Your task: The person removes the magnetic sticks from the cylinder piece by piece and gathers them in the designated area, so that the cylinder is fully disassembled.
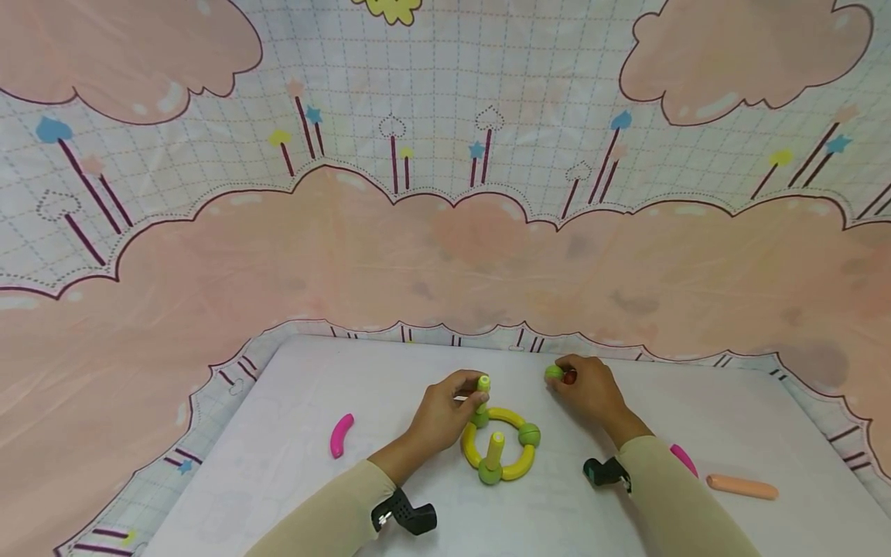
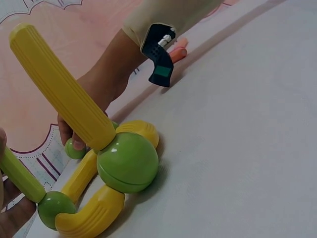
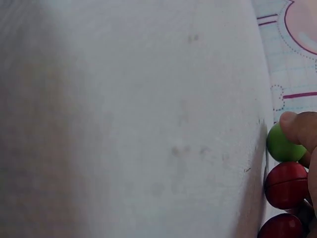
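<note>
My left hand (image 1: 445, 411) pinches a light green rod (image 1: 483, 384) that stands in a green ball (image 1: 480, 418) of a toy ring. The ring joins yellow curved pieces (image 1: 518, 466) with green balls and lies on the table. From its near ball (image 2: 128, 162) rises a yellow rod (image 2: 62, 87), which no hand touches. Farther back, my right hand (image 1: 590, 391) grips a loose green ball (image 1: 554, 372) between thumb and fingers. Red balls (image 3: 286, 185) sit beside that green ball, partly covered by the hand in the right wrist view.
On the white table (image 1: 230, 464), a pink curved piece (image 1: 342, 435) lies to the left. Another pink piece (image 1: 684, 459), partly behind the right sleeve, and an orange rod (image 1: 742, 486) lie to the right. A patterned cloth (image 1: 445, 271) hangs behind the table's far edge.
</note>
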`<control>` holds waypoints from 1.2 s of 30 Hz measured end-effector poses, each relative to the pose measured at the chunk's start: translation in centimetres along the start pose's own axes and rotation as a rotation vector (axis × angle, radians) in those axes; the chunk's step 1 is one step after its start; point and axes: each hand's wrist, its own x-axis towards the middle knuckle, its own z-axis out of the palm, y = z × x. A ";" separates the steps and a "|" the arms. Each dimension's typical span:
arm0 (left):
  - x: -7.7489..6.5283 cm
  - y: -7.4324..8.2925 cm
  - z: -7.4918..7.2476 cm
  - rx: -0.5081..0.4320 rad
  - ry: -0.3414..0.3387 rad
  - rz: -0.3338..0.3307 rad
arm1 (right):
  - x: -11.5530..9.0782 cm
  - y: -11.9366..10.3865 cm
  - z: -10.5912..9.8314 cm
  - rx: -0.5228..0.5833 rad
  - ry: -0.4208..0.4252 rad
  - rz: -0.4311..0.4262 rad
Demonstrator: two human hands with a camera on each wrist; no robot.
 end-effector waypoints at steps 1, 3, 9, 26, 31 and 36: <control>0.0 0.0 0.0 -0.003 0.000 0.007 | 0.0 0.0 -0.1 0.003 0.001 0.003; 0.0 0.0 0.0 -0.010 0.000 0.024 | -0.1 -0.2 -0.2 0.007 0.003 0.004; 0.0 -0.1 0.1 -0.023 -0.001 0.034 | -0.1 -0.8 -0.7 0.008 0.034 -0.024; -0.8 -0.5 0.1 -0.036 -0.033 -0.063 | -1.3 -6.4 -2.0 0.098 0.028 -0.200; -1.1 -0.9 -0.1 0.018 -0.036 -0.072 | -2.0 -8.4 -2.3 0.110 -0.021 -0.255; -1.2 -1.8 0.1 0.068 -0.035 -0.078 | -2.8 -10.1 -2.6 0.096 -0.079 -0.280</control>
